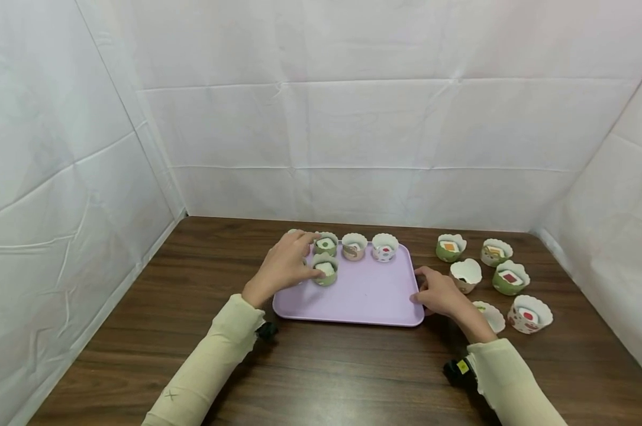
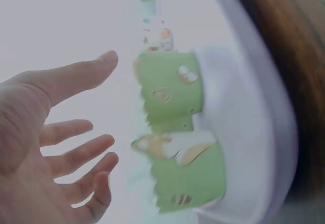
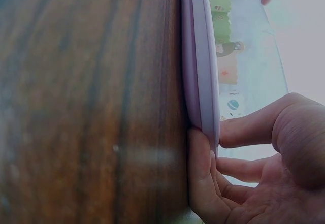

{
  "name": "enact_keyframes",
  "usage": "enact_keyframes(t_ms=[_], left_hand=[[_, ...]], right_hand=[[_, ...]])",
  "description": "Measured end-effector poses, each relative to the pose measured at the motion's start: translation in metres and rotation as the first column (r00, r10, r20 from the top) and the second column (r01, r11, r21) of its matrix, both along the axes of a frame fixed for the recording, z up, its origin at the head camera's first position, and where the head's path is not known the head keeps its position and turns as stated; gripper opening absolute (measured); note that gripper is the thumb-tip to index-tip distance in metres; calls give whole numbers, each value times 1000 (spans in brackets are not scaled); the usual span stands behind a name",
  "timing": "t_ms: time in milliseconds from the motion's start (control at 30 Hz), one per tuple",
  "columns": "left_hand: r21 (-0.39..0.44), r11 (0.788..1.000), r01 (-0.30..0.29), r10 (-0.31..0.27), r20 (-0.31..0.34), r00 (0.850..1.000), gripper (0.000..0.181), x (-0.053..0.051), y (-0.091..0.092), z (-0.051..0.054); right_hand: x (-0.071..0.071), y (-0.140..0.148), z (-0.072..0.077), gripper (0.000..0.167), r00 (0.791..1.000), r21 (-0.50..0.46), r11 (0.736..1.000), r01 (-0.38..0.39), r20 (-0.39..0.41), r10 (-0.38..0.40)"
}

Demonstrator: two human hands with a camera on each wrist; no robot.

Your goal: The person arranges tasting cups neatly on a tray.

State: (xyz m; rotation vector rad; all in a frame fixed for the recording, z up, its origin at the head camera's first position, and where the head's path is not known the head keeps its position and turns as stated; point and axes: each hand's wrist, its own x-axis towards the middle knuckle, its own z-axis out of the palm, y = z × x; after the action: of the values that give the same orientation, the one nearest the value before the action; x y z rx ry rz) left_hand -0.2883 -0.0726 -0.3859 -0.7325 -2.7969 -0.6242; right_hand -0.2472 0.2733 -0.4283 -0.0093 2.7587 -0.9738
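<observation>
A pale purple tray lies on the table, with several scalloped paper cups on its back and left parts. My right hand grips the tray's right edge; in the right wrist view its thumb is above the rim and a finger lies underneath. Over the tray's left side, my left hand is beside a green cup holding a white piece. In the left wrist view, its spread fingers stand apart from two green cups. That hand partly hides a cup at the back left corner.
On the right of the brown wooden table stands a group of filled paper cups, among them a green one, a white patterned one and one close to my right wrist. White cloth walls enclose the back and sides.
</observation>
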Motion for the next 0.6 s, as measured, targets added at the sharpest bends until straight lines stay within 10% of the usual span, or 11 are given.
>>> enact_keyframes(t_ms=[367, 500, 600], left_hand=[[148, 987, -61, 30, 203, 979, 84, 5, -43, 1], [148, 986, -76, 29, 300, 953, 80, 1, -57, -6], [160, 983, -89, 14, 419, 908, 76, -1, -62, -10]], right_hand=[[-1, 1, 1, 70, 1000, 11, 1000, -6, -14, 6], [0, 2, 1, 70, 1000, 4, 1000, -8, -8, 8], [0, 1, 1, 70, 1000, -4, 1000, -8, -2, 8]])
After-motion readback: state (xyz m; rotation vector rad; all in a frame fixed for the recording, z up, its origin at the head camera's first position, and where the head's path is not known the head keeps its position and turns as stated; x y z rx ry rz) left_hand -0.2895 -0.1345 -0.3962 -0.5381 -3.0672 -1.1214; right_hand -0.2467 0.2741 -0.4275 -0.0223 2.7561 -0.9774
